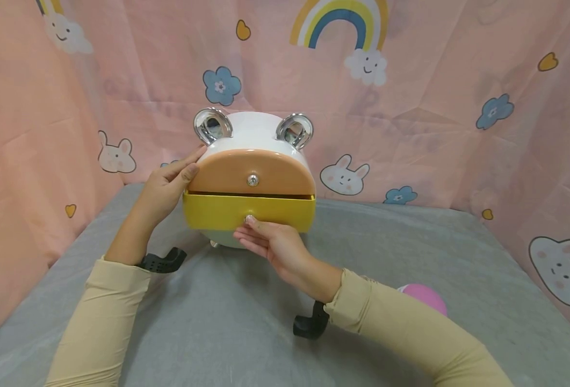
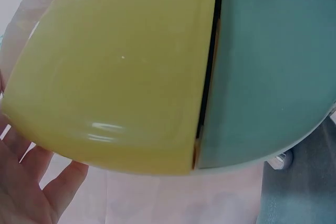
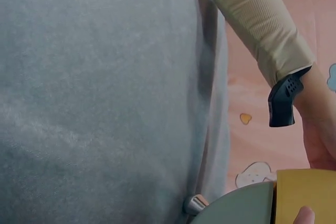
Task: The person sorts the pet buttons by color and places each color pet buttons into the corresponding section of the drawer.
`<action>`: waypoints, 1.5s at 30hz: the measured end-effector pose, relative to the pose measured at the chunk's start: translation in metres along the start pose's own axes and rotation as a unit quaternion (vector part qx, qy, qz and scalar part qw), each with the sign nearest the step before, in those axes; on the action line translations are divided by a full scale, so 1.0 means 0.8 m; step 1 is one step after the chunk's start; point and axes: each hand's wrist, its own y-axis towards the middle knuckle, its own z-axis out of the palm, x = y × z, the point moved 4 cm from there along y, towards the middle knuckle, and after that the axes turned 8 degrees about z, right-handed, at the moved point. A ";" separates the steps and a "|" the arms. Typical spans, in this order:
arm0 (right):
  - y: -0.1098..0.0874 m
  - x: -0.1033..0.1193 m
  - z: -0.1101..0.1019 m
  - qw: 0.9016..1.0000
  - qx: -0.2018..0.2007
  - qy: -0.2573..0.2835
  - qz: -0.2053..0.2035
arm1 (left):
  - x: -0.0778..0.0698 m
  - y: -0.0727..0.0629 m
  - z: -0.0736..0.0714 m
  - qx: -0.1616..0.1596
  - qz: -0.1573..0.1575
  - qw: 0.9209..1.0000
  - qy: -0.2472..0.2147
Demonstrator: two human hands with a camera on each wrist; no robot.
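Observation:
A rounded toy-like chest with a white top (image 1: 253, 129) and two shiny silver ears stands on the grey cloth. Its yellow drawer (image 1: 212, 212) juts forward a little, leaving a dark gap under the orange front (image 1: 222, 172). My right hand (image 1: 282, 247) pinches the drawer's small silver knob (image 1: 248, 218) between thumb and finger. Against the chest's left side rests my left hand (image 1: 164, 185), fingers extended; the left wrist view shows it beside the yellow drawer (image 2: 115, 66). Below the drawer lies the green front (image 3: 236, 205), seen in the right wrist view with my right thumb at the bottom edge.
A pink round thing (image 1: 426, 297) lies on the grey cloth (image 1: 386, 252), partly hidden behind my right sleeve. Pink printed fabric (image 1: 420, 134) hangs behind and at the sides. Black wrist mounts (image 1: 312, 322) stick out below both cuffs.

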 end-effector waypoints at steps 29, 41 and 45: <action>0.016 0.012 -0.008 0.999 0.010 -0.053 -0.006 | 0.003 0.000 0.001 0.011 -0.013 1.000 -0.011; 0.022 0.015 -0.016 0.994 0.033 -0.108 -0.015 | 0.002 -0.005 -0.003 0.065 -0.044 0.997 -0.004; 0.024 0.015 -0.018 0.993 0.040 -0.112 -0.010 | 0.004 -0.004 -0.003 0.069 -0.051 0.996 0.001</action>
